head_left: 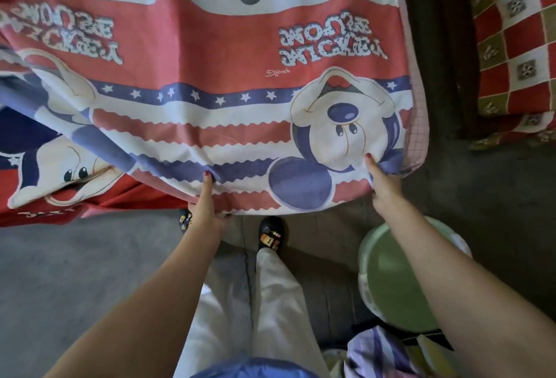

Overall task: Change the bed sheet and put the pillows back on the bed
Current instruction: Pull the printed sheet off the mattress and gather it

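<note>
The sheet [228, 82] lies spread over the bed, with red and white stripes, blue stars, dots and a cartoon mouse on it. Its near edge hangs over the side of the bed, close to the person's feet. The left hand [207, 200] pinches that edge, with the thumb on top and the fingers tucked under the cloth. The right hand [383, 179] grips the sheet near its right corner, and the cloth bunches up there. A pink checked cloth [416, 124] peeks out just under that corner. It may be the mattress or an old sheet; I cannot tell which.

It looks like the new sheet is on the bed but not yet pulled flat. On the left it is wavy and folded. The pulling, smoothing and tucking are left to do. No pillows show, so they are not back yet.

A green tub [394, 284] sits on the floor [60, 257] by the right arm. A red checked cloth [517, 34] lies past the bed.
</note>
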